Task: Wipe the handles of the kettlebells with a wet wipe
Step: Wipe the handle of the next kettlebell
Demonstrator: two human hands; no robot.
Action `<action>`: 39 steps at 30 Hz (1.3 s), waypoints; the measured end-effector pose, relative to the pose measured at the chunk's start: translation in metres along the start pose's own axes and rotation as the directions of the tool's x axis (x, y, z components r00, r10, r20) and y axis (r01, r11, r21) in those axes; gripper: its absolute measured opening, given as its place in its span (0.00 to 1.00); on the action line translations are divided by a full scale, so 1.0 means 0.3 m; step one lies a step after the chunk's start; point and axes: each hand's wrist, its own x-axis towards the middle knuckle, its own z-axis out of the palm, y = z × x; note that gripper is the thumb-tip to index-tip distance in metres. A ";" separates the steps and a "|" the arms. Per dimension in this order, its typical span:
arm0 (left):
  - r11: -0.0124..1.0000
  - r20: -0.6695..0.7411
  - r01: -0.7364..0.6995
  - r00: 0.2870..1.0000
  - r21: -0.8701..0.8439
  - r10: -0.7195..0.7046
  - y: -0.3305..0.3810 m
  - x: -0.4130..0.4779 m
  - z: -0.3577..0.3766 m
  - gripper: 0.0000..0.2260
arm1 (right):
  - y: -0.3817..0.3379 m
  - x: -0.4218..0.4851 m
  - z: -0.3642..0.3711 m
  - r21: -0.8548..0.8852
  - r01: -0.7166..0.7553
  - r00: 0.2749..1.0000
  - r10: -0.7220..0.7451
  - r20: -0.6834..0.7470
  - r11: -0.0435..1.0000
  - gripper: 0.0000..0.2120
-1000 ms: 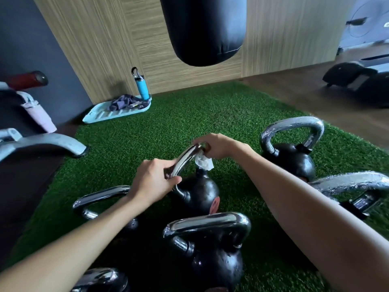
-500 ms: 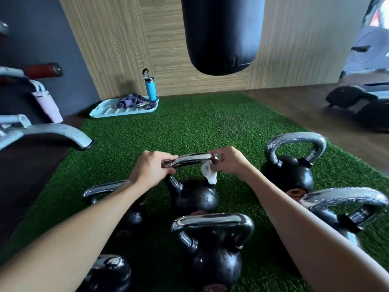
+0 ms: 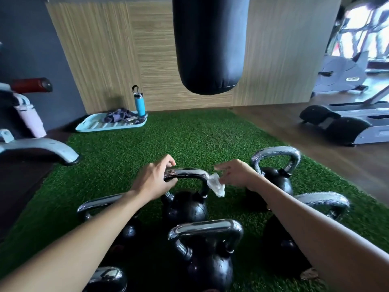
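Several black kettlebells with chrome handles stand on green turf [image 3: 189,140]. The middle kettlebell [image 3: 185,205] stands upright, and my left hand [image 3: 153,180] grips the left end of its handle [image 3: 187,172]. My right hand [image 3: 233,174] pinches a crumpled white wet wipe [image 3: 216,186] just off the handle's right corner; the wipe hangs down beside it. Other kettlebells stand near me [image 3: 208,258], at the right [image 3: 275,171] [image 3: 324,203] and at the left [image 3: 101,205].
A black punching bag [image 3: 208,45] hangs ahead over the turf. A light-blue tray [image 3: 94,125] with cloths and a blue bottle [image 3: 139,104] lies by the wooden wall. A grey machine foot [image 3: 42,148] is at the left, a treadmill [image 3: 347,123] at the right.
The middle kettlebell went from tilted to upright. My right hand with the wipe slid off the handle's right end and now sits just beside it. My left hand kept its grip.
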 end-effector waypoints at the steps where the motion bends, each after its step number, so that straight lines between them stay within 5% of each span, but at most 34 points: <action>1: 1.000 -0.006 -0.023 1.000 -0.008 0.023 0.040 0.015 -0.001 0.15 | 0.008 -0.016 -0.030 -0.012 -0.020 0.999 0.019 -0.045 1.000 0.21; 6: 0.963 0.122 0.022 0.992 -0.268 0.011 0.363 0.107 0.063 0.05 | 0.083 -0.148 -0.242 -0.084 -0.095 0.967 0.072 -0.243 0.992 0.09; 12: 0.921 0.447 -0.017 0.871 -0.390 0.205 0.779 0.031 0.139 0.03 | 0.207 -0.543 -0.520 -0.180 -0.191 0.933 0.121 -0.339 0.965 0.06; 18: 0.884 0.597 -0.148 0.687 -0.443 0.414 1.072 -0.201 0.106 0.01 | 0.297 -1.038 -0.570 -0.078 -0.291 0.914 0.253 -0.318 0.954 0.09; 23: 0.847 0.679 -0.205 0.520 -0.490 0.518 1.198 -0.351 0.119 0.08 | 0.314 -1.273 -0.494 -0.226 -0.276 0.949 0.227 -0.220 0.934 0.09; 27: 0.837 0.674 -0.174 0.518 -0.519 0.526 1.215 -0.378 0.105 0.16 | 0.321 -1.347 -0.433 -0.290 -0.171 0.982 0.139 -0.131 0.942 0.06; 39: 0.836 0.581 -0.237 0.625 -0.494 0.521 1.210 -0.429 0.110 0.17 | 0.354 -1.328 -0.418 -0.293 -0.142 0.976 0.085 -0.201 0.945 0.05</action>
